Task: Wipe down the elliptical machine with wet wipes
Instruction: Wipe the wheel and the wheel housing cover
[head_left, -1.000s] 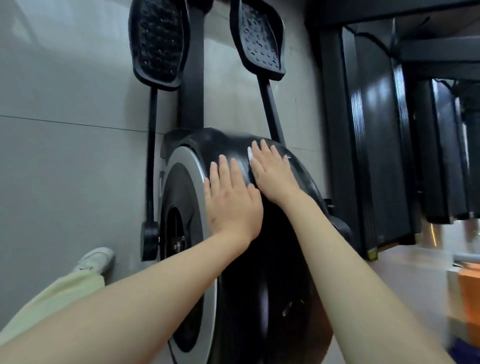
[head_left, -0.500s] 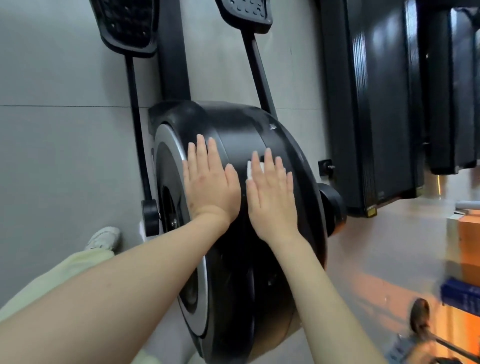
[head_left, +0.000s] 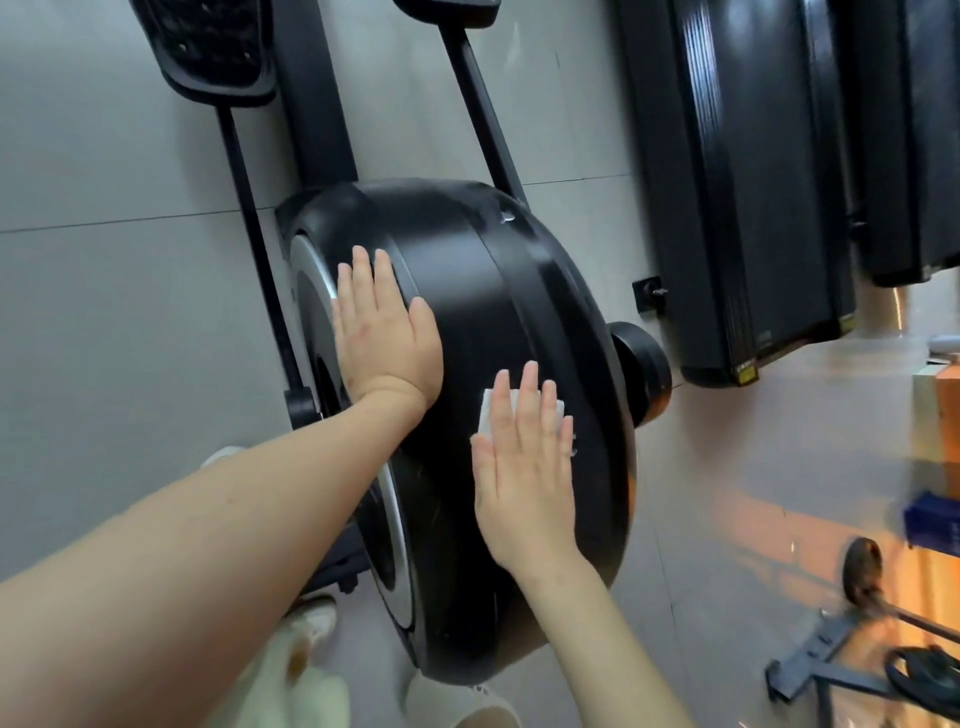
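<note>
The elliptical machine's black flywheel housing (head_left: 467, 291) fills the middle of the head view, with a silver ring on its left face. My right hand (head_left: 524, 467) lies flat on the housing's curved top with straight fingers, pressing a folded white wet wipe (head_left: 491, 415) that peeks out under the fingertips. My left hand (head_left: 387, 338) rests flat on the housing's left edge, fingers straight, holding nothing. Two black foot pedals (head_left: 218, 52) on arms extend away at the top.
A black treadmill (head_left: 753, 208) stands to the right, with another dark machine beyond it. At the lower right sits a barbell rack with weight plates (head_left: 862, 571) and a blue box (head_left: 935, 525). My white shoes and pale trousers (head_left: 311, 691) show at the bottom on grey floor tiles.
My right hand has slid the wipe down the housing toward me, away from the left hand. The left hand stays on the left edge. The camera has tilted.
</note>
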